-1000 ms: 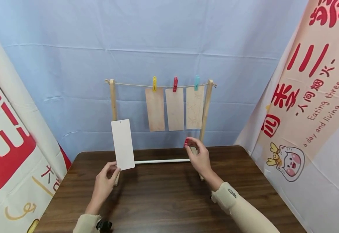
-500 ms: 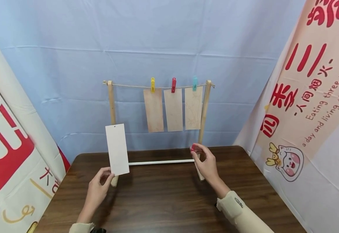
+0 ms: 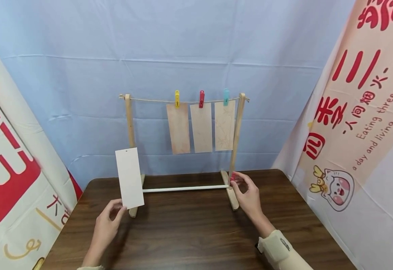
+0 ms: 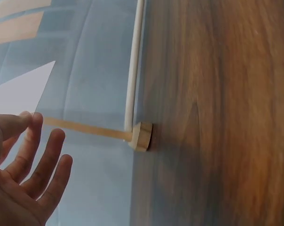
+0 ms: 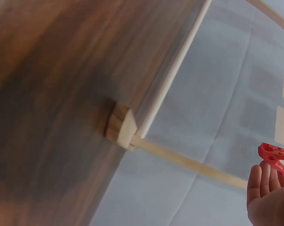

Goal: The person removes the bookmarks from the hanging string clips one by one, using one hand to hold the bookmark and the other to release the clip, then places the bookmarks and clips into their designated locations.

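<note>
A white rectangular card with a small hole near its top edge stands upright in my left hand. Thumb and forefinger pinch its lower corner, as the left wrist view shows, while the other fingers spread loosely. My right hand holds a red clothespin between thumb and fingers, beside the right post of a wooden rack. Along the rack's string hang a brownish card under a yellow clothespin, a beige card under a red one, and a patterned card under a light blue one.
The rack's feet stand on a dark wood table, joined by a white rod. Behind hangs a pale blue cloth. Printed banners flank the table on both sides.
My left hand has moved left and down with the white card. My right hand has shifted right and lower with the red clothespin. The hanging cards stay on the string.
</note>
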A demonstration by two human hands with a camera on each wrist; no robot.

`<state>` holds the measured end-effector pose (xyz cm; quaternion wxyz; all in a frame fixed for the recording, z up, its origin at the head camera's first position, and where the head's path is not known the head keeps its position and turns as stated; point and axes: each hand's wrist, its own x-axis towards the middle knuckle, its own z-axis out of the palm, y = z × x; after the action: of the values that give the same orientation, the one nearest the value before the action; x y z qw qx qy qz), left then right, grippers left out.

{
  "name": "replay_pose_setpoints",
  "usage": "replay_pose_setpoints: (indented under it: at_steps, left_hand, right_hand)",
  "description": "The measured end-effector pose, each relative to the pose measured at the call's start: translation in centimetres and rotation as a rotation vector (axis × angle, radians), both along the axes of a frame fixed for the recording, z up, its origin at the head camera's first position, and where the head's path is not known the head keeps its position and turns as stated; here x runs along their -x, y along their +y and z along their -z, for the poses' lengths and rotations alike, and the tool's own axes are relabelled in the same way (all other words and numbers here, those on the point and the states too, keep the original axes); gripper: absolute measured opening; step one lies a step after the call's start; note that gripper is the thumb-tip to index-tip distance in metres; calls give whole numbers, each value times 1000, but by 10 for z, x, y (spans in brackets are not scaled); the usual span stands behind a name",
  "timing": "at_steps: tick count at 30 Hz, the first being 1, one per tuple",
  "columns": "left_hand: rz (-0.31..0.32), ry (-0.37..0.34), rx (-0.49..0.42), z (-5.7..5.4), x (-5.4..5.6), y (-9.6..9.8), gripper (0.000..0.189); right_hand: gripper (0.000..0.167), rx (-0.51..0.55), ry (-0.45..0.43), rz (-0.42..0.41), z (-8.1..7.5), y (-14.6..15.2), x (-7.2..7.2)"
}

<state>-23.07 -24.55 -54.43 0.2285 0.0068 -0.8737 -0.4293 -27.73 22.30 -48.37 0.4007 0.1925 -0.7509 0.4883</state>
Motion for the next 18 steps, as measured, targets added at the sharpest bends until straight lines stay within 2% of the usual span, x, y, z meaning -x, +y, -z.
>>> replay_pose_setpoints:
  at_steps: [9, 18]
  left_hand:
    - [-32, -60, 2, 4, -11, -11, 22]
    - [-55, -34, 0, 5, -15, -17, 22]
  right_hand:
    - [39, 31, -45, 51, 39, 26, 14]
    - [39, 19, -54, 90, 51, 43, 13]
